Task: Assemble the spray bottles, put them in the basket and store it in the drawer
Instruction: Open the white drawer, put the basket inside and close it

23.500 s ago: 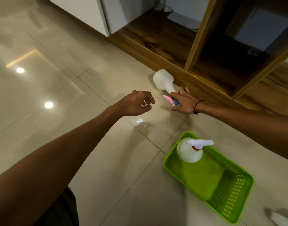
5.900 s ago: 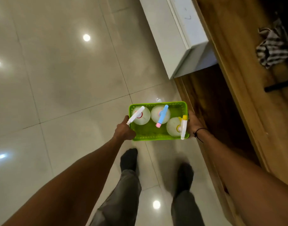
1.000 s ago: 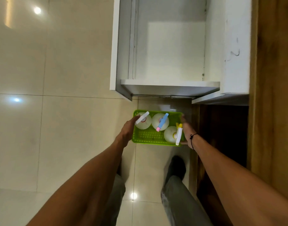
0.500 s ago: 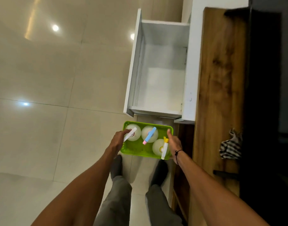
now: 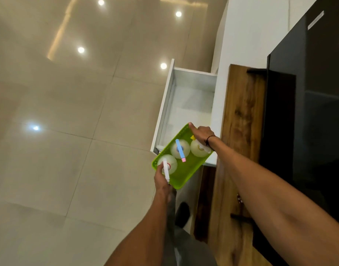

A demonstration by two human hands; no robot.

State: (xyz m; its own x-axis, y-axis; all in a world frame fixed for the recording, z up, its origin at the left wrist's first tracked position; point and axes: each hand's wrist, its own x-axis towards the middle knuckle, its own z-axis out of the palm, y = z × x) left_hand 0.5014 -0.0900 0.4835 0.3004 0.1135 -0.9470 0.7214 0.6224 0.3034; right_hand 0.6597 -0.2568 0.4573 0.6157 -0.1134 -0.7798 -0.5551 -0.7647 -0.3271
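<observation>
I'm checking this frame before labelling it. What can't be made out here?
- Head view: the near end of the drawer floor is hidden by the green basket.
- Yellow-topped bottle: its spray head is mostly covered by the right hand.
- White-topped bottle: partly behind the left hand.
- Bottle labels: too small to read.

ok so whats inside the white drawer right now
The visible part of the open drawer looks bare and white. The green basket of spray bottles, held over its near end, covers the rest.

Both arms reach forward, left hand point(image 5: 161, 179) and right hand point(image 5: 201, 133) each closed in a grip.
</observation>
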